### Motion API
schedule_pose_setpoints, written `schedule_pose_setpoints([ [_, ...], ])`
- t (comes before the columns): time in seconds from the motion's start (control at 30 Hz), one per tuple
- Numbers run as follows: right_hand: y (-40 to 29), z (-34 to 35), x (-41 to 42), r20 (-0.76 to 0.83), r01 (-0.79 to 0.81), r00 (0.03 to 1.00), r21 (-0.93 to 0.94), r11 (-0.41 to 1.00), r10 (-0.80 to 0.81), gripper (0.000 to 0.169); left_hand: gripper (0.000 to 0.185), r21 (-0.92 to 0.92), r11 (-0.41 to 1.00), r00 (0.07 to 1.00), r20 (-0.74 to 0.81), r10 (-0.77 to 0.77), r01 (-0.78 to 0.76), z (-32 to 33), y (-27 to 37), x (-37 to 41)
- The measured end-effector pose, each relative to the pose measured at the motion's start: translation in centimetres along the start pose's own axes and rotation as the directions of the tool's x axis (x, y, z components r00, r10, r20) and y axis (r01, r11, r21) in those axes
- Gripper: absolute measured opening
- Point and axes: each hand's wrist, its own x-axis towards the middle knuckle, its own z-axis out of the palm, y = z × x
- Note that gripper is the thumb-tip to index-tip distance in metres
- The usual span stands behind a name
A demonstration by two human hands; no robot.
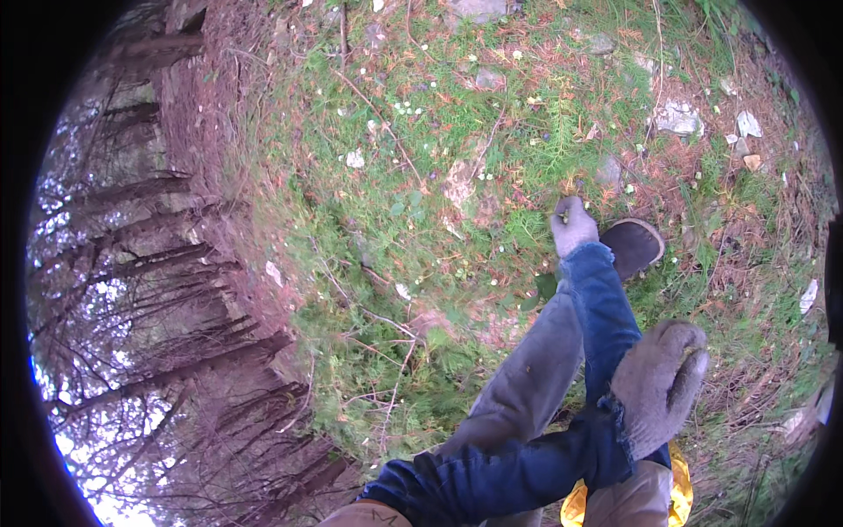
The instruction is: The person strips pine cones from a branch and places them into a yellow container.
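My right hand (574, 227), in a grey knit glove, reaches low over the mossy ground beside the dark toe of a shoe (632, 247). Its thumb and fingers curl towards each other; a small pale green spot shows between them, too small to name. Nearer my body is my left hand (658, 388), gloved alike, its fingers curled inward with a dark gap by the thumb. Whether it holds anything is hidden. The blue denim sleeve (514, 471) of my left arm crosses over my right arm. Low green sprigs (530, 227) and small pale bits lie around my right hand.
A grey trouser leg (527, 375) stretches towards the shoe. Yellow material (681, 484) shows near my lower body. Thin bare branches (398, 382) lie left of the leg. Pale stones (679, 118) dot the ground at upper right. Conifer trunks (191, 365) stand along the left.
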Motion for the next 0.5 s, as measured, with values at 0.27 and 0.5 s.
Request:
schedule_pose_setpoints([
  [0.27,2.8,-9.7,-15.9,-0.12,-0.204,0.922,0.655,0.727,0.367,0.017,0.025,0.344,0.909,0.938,-0.163,0.304,-0.235,0.2,-3.6,-2.9],
  [0.5,6.2,-10.8,-33.5,0.097,-0.475,0.875,0.351,0.807,0.474,0.031,0.032,0.487,0.726,0.696,0.718,-0.017,-0.485,-8.0,1.1,-10.6],
])
